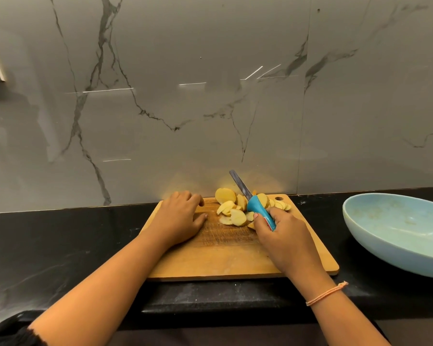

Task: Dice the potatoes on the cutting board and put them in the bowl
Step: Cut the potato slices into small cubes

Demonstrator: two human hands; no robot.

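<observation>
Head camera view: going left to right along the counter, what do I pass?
In order: left hand resting on the cutting board → potato slices → right hand gripping the knife → bowl.

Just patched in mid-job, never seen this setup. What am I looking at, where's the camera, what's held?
No machine: these are a person's two bare hands, filmed by one wide camera on their head, looking down. A wooden cutting board lies on a black counter. Potato slices, not yet diced, sit at its far side. The right hand grips a blue-handled knife, blade pointing away over them. The left hand rests on the board, holding nothing. A pale blue bowl to the right shows no potato.
</observation>
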